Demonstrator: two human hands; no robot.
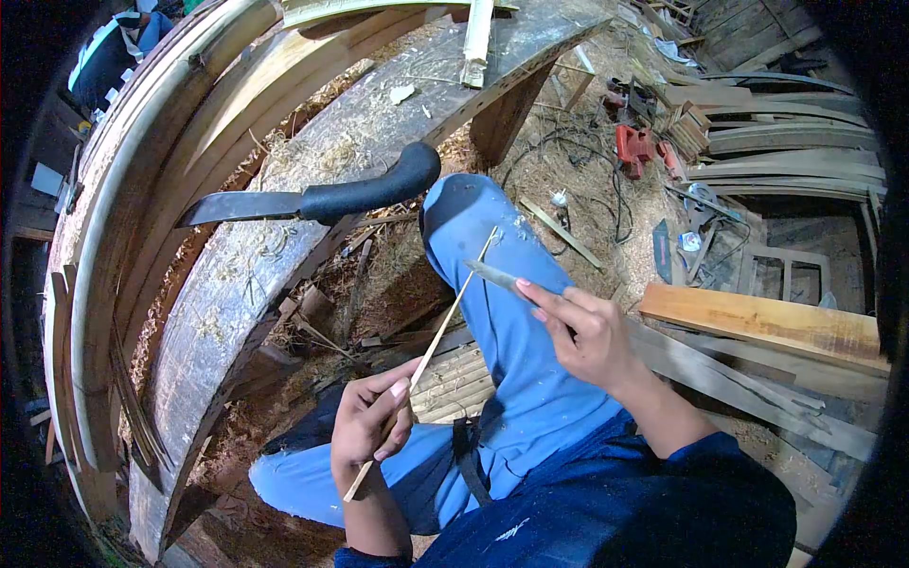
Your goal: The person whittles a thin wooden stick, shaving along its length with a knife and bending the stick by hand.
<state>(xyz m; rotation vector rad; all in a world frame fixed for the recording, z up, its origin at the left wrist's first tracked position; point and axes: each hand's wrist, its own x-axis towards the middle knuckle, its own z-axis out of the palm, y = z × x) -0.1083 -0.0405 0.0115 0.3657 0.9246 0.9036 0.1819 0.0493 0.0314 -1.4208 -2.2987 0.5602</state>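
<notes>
My left hand [372, 417] is closed around a thin pale wooden strip [438, 333]. The strip slants up and away over my blue trousers, its lower end sticking out below my fist. In my right hand [589, 333] is a small knife [494, 276], its grey blade pointing left and my index finger stretched along it. Its handle is hidden in my palm. The blade tip meets or nearly meets the strip near the upper end; I cannot tell if they touch. A large knife [312, 199] with a black handle lies on the bench beyond my hands.
The curved wooden bench [222, 284] carries shavings and a short batten [477, 47]. Long curved timbers [180, 142] run along the left. To the right lie a red tool [634, 150], a cable [620, 213], a thick plank [757, 320] and stacked curved boards [791, 142].
</notes>
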